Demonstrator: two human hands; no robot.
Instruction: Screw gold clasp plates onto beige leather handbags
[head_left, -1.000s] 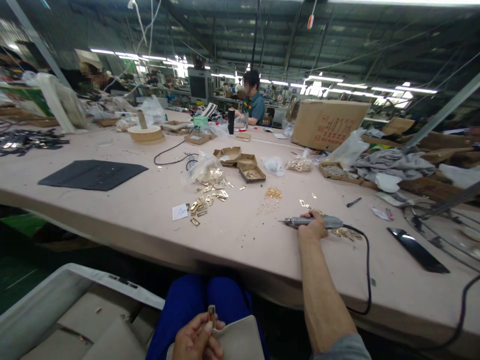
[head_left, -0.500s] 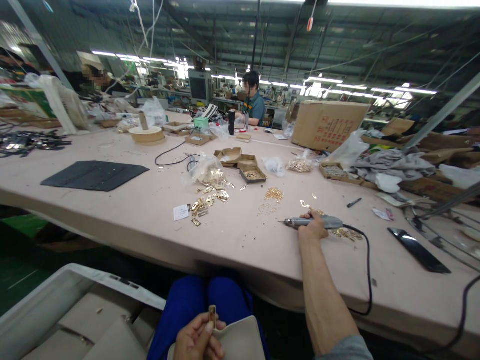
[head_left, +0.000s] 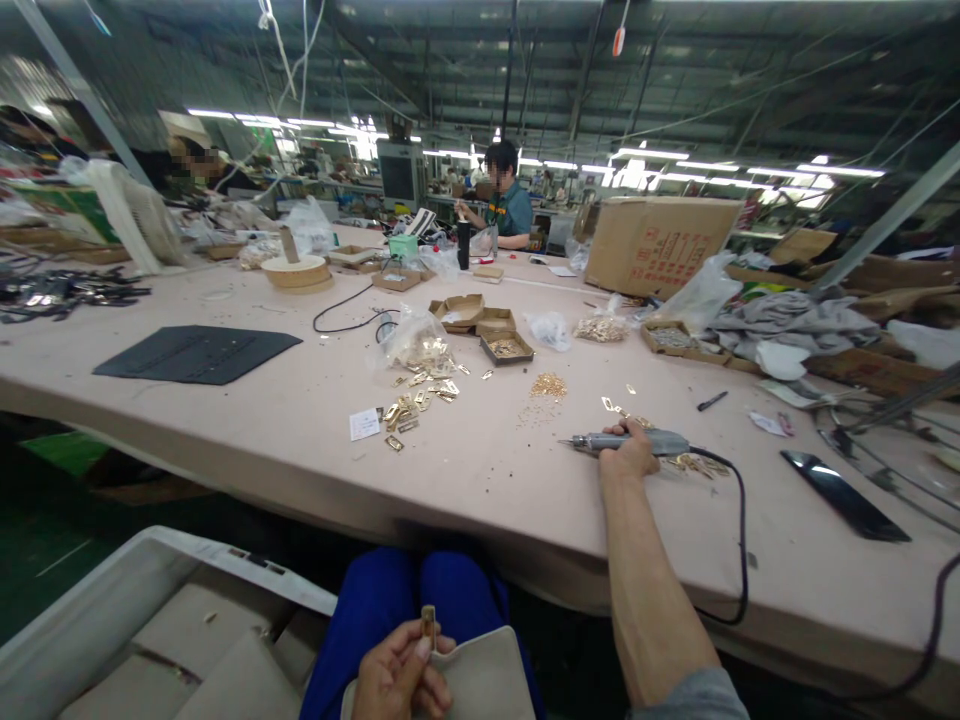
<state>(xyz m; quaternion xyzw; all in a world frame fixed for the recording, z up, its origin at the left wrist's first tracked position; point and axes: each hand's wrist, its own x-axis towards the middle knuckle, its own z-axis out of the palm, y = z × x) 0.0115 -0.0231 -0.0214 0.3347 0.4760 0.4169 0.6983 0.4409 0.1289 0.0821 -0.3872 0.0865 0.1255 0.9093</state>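
Note:
My right hand [head_left: 628,456] is stretched out over the pink table [head_left: 480,470], its fingers wrapped round a grey corded electric screwdriver [head_left: 660,441] that lies on the tabletop, tip pointing left. Down at my lap, my left hand [head_left: 397,675] pinches a small gold metal clasp [head_left: 428,624] against a beige leather piece [head_left: 480,675] that rests on my blue trousers. Loose gold metal plates [head_left: 409,405] and a small heap of gold screws [head_left: 548,385] lie on the table ahead of me.
A grey bin [head_left: 157,625] with beige pieces stands at my lower left. A black mat [head_left: 196,353], small cardboard trays [head_left: 504,345], plastic bags, a large carton [head_left: 660,246] and a black strip [head_left: 844,493] lie on the table. A person in green [head_left: 504,200] works at the far end.

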